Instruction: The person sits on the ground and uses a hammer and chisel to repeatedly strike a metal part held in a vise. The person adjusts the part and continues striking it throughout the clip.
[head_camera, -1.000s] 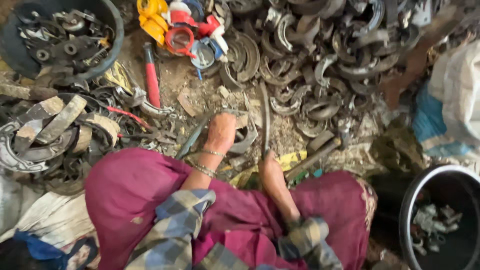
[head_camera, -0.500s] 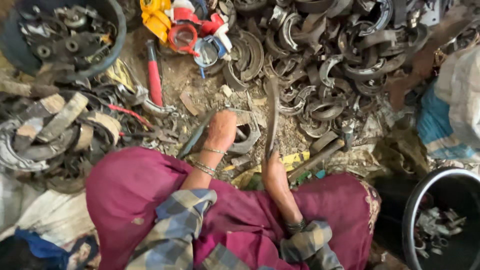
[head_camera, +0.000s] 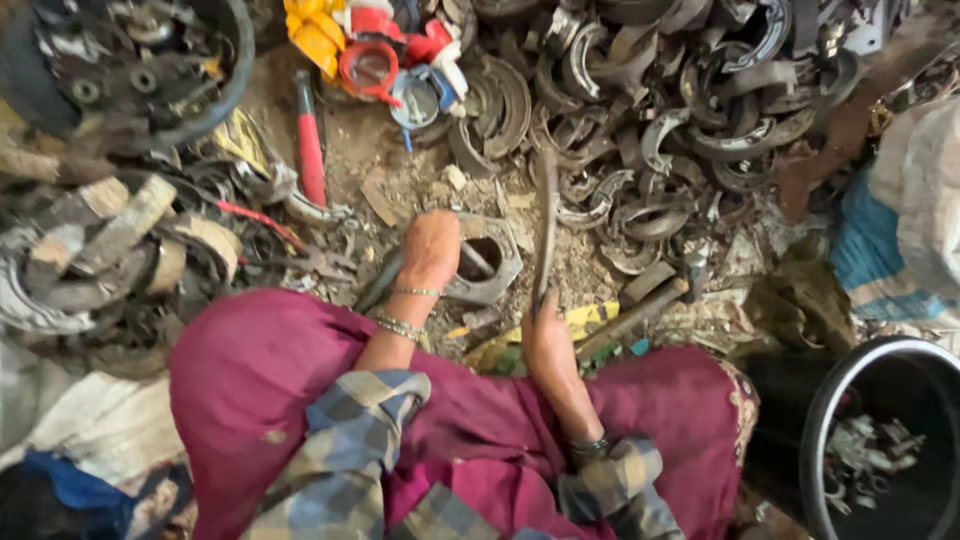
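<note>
I sit on the ground over a heap of scrap metal. My left hand (head_camera: 431, 248) rests on a flat grey metal piece with a hole (head_camera: 487, 263), pinning it to the dirt. My right hand (head_camera: 545, 335) is closed around the lower end of a long thin metal bar (head_camera: 546, 225) that points away from me, past the right side of the grey piece. Bangles sit on both wrists. My magenta-covered knees (head_camera: 260, 380) fill the foreground.
Curved metal scrap pieces (head_camera: 680, 130) pile at the top right. A dark basin of parts (head_camera: 120, 60) sits top left, a black bucket (head_camera: 880, 440) bottom right. A red-handled tool (head_camera: 310, 150) and coloured plastic parts (head_camera: 370, 50) lie ahead. Someone else's arm (head_camera: 850, 130) reaches in at right.
The view has shifted slightly. My right hand and the bar have edged a little toward the grey piece; my left hand stays on it.
</note>
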